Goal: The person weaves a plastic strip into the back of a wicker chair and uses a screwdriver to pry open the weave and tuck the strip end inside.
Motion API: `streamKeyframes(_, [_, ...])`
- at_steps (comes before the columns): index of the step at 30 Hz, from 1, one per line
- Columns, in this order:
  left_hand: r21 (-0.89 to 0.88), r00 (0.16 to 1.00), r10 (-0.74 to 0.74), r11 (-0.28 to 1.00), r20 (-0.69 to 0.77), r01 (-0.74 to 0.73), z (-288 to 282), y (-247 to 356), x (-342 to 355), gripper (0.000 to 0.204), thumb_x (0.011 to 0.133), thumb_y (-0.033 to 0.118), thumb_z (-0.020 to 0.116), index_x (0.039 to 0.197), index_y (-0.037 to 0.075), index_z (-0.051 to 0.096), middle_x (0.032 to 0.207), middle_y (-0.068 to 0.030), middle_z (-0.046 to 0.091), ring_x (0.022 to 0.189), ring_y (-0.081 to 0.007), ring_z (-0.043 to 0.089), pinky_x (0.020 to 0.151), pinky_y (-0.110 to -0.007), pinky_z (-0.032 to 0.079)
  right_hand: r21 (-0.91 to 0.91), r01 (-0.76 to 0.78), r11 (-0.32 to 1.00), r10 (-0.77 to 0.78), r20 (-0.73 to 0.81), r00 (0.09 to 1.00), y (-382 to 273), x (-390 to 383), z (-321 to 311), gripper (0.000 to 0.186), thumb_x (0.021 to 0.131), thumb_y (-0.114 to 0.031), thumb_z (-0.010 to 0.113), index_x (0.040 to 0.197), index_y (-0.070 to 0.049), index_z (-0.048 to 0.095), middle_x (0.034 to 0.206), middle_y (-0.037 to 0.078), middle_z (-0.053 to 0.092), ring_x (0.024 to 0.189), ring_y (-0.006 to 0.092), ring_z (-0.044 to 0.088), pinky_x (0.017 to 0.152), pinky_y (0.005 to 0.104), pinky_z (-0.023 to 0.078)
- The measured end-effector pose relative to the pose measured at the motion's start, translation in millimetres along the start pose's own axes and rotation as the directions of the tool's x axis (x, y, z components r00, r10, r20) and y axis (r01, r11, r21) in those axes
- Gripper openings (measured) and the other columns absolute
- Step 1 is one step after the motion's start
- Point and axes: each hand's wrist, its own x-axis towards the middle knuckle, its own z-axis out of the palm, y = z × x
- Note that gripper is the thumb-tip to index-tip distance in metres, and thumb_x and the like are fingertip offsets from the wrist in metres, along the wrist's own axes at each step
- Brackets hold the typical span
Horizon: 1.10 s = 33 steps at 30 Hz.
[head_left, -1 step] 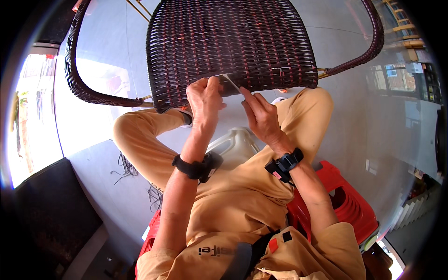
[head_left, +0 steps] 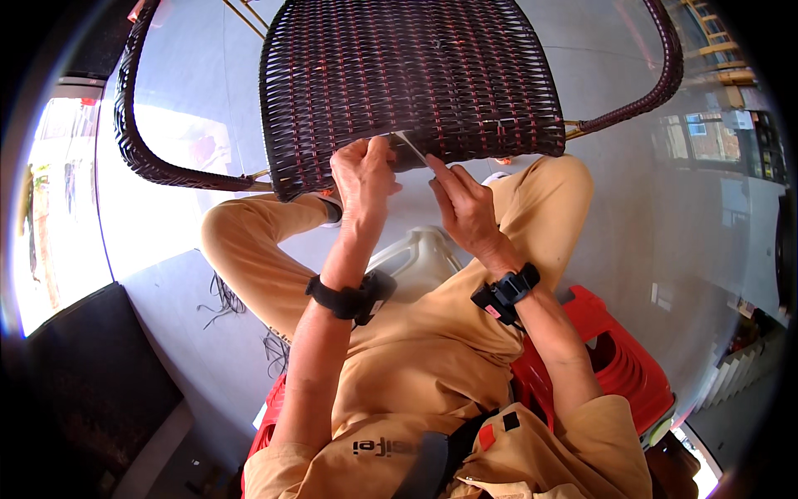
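Observation:
A dark brown woven wicker chair (head_left: pixel 407 75) with reddish strands fills the top of the view, its near edge facing me. My left hand (head_left: pixel 364 175) is closed in a pinch at that edge, left of the middle. What its fingertips hold is hidden. In my right hand (head_left: pixel 467 206) is a thin metal rod-like tool (head_left: pixel 411 146), gripped with the index finger stretched along it. Its tip points up and left to the woven edge, close to my left fingertips. The tool's handle end is covered by the hand.
Curved wicker arms (head_left: pixel 137 145) bend out on both sides of the chair. Between my knees stands a pale plastic piece (head_left: pixel 428 245). A red plastic stool (head_left: pixel 623 366) is at my right, and loose black strands (head_left: pixel 223 298) lie on the floor at left.

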Motion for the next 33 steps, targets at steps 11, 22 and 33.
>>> streamKeyframes(11, [-0.152,0.998,0.066,0.986,0.006,-0.064,7.2,-19.5,-4.4,0.028,0.090,0.022,0.059,0.076,-0.002,0.058,0.047,-0.0021,0.046,0.034,-0.0078,0.041,0.034,-0.021,0.040,-0.013,-0.009,1.000,0.010,0.030,1.000,0.6,-0.1,-0.1,0.039,0.078,-0.001,0.061,0.116,-0.002,0.054,0.078,0.012,0.056,0.062,0.0300,0.058,0.051,0.0349,0.048])
streamKeyframes(22, [-0.286,0.982,0.153,0.941,-0.108,-0.179,21.3,-32.7,-13.7,0.029,0.091,0.024,0.057,0.076,-0.001,0.057,0.047,-0.0009,0.047,0.035,-0.0060,0.040,0.036,-0.020,0.040,0.006,-0.030,1.000,0.029,0.055,0.998,-0.6,2.4,0.4,0.036,0.079,0.000,0.059,0.114,-0.002,0.054,0.082,0.014,0.058,0.065,0.0319,0.059,0.053,0.0366,0.048])
streamKeyframes(33, [-0.379,0.986,0.155,0.910,-0.063,-0.167,18.8,-36.4,-18.0,0.022,0.092,0.018,0.055,0.083,-0.001,0.059,0.051,-0.0004,0.053,0.041,-0.0046,0.046,0.040,-0.018,0.035,-0.004,-0.065,0.998,0.065,0.089,0.994,-7.4,7.6,-7.9,0.034,0.079,0.000,0.058,0.113,-0.002,0.053,0.081,0.015,0.057,0.067,0.0342,0.059,0.055,0.0383,0.048])
